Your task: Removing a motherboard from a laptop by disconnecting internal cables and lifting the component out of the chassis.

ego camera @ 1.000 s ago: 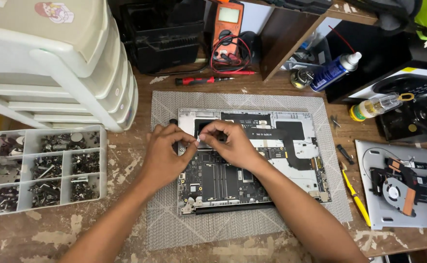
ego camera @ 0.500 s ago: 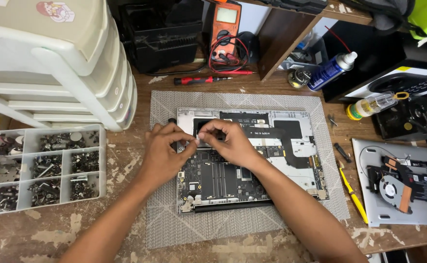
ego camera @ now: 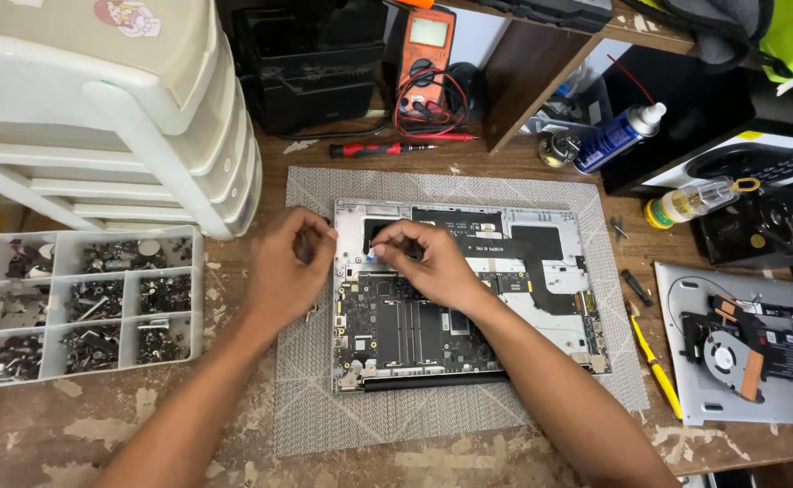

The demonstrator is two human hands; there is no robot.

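The opened silver laptop chassis (ego camera: 541, 271), its dark circuit board exposed, lies centred on a grey woven work mat (ego camera: 414, 416) spread over a worn, paint-scuffed wooden table (ego camera: 80, 434).

The left hand (ego camera: 286, 271) rests at the chassis's 9 o'clock edge, fingers curled narrow at the rim; whether it grips anything cannot be told. The right hand (ego camera: 423, 260) sits over the board's upper left area, fingertips pinched together on a small part there — the part itself is too small to identify.

Surroundings, taken from the chassis:
- 9 o'clock: a clear plastic compartment tray of screws (ego camera: 80, 307).
- 10 o'clock: a stack of white plastic drawers (ego camera: 116, 117).
- 12 o'clock: an orange multimeter with red and black leads (ego camera: 428, 54) and a red-handled screwdriver (ego camera: 374, 148).
- 1 o'clock: a blue spray can (ego camera: 618, 137), lying tilted.
- 2 o'clock: a small clear bottle with a yellow cap (ego camera: 693, 202).
- 3 o'clock: a yellow-handled tool (ego camera: 654, 366) at the mat's edge — beyond it, a detached grey laptop panel carrying a fan (ego camera: 744, 348).
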